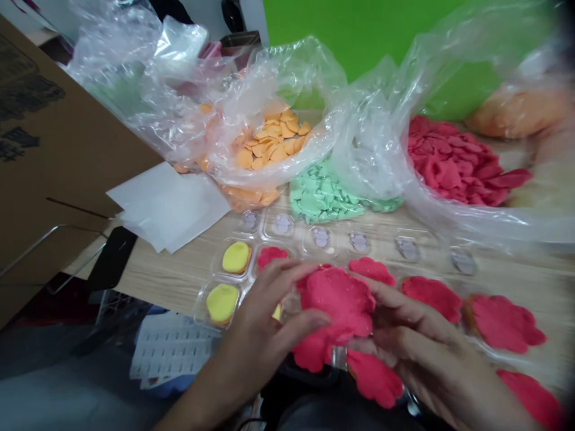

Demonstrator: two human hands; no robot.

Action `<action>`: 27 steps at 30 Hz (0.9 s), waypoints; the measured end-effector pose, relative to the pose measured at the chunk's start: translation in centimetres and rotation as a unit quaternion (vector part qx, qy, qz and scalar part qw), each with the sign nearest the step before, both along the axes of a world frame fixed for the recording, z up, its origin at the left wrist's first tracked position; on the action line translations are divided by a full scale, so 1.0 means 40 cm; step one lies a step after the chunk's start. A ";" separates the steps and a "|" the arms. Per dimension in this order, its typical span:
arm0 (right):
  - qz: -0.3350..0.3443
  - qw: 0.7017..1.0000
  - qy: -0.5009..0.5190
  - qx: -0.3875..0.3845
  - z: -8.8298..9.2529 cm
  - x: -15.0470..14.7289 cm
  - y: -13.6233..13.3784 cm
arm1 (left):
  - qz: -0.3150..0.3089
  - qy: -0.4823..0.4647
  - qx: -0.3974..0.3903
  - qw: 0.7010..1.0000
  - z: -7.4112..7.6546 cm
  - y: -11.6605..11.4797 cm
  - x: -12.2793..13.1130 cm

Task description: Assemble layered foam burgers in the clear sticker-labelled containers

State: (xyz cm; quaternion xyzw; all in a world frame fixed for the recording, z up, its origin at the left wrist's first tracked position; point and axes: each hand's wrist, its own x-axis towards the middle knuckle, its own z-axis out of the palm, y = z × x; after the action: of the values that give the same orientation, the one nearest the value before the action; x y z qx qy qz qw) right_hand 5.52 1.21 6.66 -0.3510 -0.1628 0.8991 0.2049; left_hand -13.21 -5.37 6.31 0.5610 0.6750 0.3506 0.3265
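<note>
A wood-grained tabletop (155, 278) is running across the view, its far edge meeting a bright green wall (368, 27). Above its near edge, a red flower-shaped piece (339, 299) is sitting between the two hands. The left hand (258, 323) is clasping it loosely, thumb lying over its face and fingers at its rim; the right hand (424, 341) is gripping its opposite side, fingers curling underneath. More red shapes are showing just below.

Red flower-topped rounds (507, 323) are lining up toward the tabletop's right edge, and yellow-topped rounds (222, 303) are resting in clear containers toward the near left. Clear plastic pieces (321, 237) with greyish marks are forming a row beyond them. Along the far edge, open plastic bags (366, 146) are holding orange pieces (274, 140) and red pieces (453, 161), with pale green pieces (323, 194) lying between.

White sheets (173, 203) are overlapping near the left edge, where a dark flat object (112, 257) is jutting out. A cardboard box (67, 137) is standing at far left.
</note>
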 end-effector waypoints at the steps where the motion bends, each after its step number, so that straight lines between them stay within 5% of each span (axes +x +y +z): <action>1: 0.005 1.000 -0.003 0.012 0.005 -0.005 -0.005 | -0.005 0.013 0.009 1.000 0.006 -0.011 0.016; 6: 0.013 1.000 -0.006 0.003 -0.004 -0.025 -0.022 | 0.055 -0.019 0.112 0.992 -0.009 -0.050 0.045; 10: -0.030 0.998 -0.056 -0.011 -0.035 -0.031 -0.018 | 0.191 -0.183 0.035 0.964 -0.021 -0.079 -0.006; 14: -0.078 0.983 -0.163 -0.018 -0.058 -0.015 -0.006 | 0.279 -0.055 0.021 0.959 -0.073 -0.133 -0.057; 18: -0.059 0.981 -0.184 -0.033 -0.083 0.006 0.002 | 0.102 0.206 0.064 0.971 -0.157 -0.193 -0.051; 21: -0.064 0.979 -0.190 -0.034 -0.087 0.001 0.000 | -0.015 0.281 0.063 0.958 -0.190 -0.216 -0.043; 25: -0.060 0.986 -0.154 -0.016 -0.066 -0.027 -0.013 | -0.021 0.244 0.047 0.968 -0.175 -0.217 -0.048; 27: -0.028 0.993 -0.112 0.006 -0.050 -0.043 -0.023 | 0.033 0.151 0.041 0.987 -0.152 -0.205 -0.039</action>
State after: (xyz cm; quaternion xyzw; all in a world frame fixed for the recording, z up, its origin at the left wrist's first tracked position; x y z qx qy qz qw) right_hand 3.82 0.30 4.66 -0.4527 -0.1798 0.8471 0.2128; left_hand -14.78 -13.57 0.22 0.5982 0.7194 0.3000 0.1858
